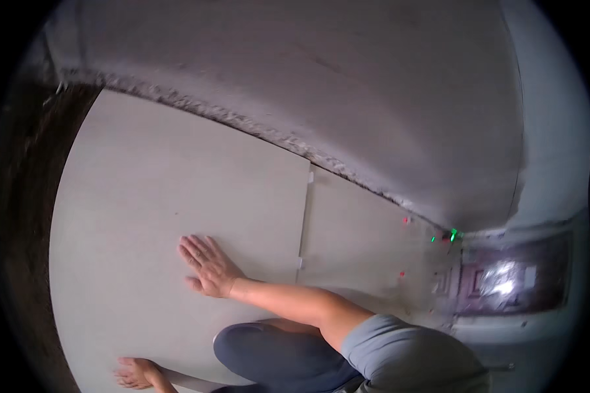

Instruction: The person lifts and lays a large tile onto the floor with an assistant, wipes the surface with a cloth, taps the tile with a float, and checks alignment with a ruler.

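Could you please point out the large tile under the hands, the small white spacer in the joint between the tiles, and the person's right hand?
large tile [164, 177]: head view, bare middle of its face.
white spacer [311, 177]: head view, its top end in the joint.
right hand [206, 265]: head view, back of the hand, flat on the tile.

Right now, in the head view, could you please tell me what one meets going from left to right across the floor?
Dark bare ground → left hand → large pale tile → right hand flat on that tile → joint with white spacers → second tile → red and green light dots.
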`<act>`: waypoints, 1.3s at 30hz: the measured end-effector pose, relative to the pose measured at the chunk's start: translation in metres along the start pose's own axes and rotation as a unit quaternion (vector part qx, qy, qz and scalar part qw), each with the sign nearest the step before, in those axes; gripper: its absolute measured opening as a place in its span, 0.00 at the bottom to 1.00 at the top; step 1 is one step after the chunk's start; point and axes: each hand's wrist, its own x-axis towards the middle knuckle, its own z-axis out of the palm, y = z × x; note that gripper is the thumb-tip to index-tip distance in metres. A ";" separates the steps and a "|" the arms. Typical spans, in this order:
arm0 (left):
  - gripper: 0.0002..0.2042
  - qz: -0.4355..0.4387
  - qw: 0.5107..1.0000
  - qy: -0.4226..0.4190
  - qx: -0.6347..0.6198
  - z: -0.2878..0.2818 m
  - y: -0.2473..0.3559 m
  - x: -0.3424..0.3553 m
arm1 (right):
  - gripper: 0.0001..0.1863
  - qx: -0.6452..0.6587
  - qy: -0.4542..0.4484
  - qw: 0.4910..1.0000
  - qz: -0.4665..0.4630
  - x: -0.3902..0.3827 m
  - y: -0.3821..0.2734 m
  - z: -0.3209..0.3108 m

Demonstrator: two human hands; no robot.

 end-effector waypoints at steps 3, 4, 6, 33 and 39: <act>0.36 0.005 0.999 0.009 0.052 0.010 0.005 0.005 | 0.41 -0.027 0.071 0.997 -0.008 -0.006 0.005 0.017; 0.34 0.017 0.993 0.020 0.111 0.015 0.006 0.009 | 0.41 -0.022 0.069 0.997 -0.005 -0.003 0.005 0.015; 0.31 0.032 0.985 0.032 0.166 0.023 0.010 0.010 | 0.41 0.017 -0.006 1.000 -0.025 0.009 0.015 -0.006; 0.23 0.387 0.843 -0.284 -0.244 -0.168 -0.188 -0.103 | 0.11 0.134 0.237 0.937 0.220 -0.414 0.283 -0.096; 0.17 0.031 0.872 -0.168 -0.460 -0.186 -0.406 -0.260 | 0.15 0.285 0.106 0.949 -0.086 -0.221 0.125 -0.094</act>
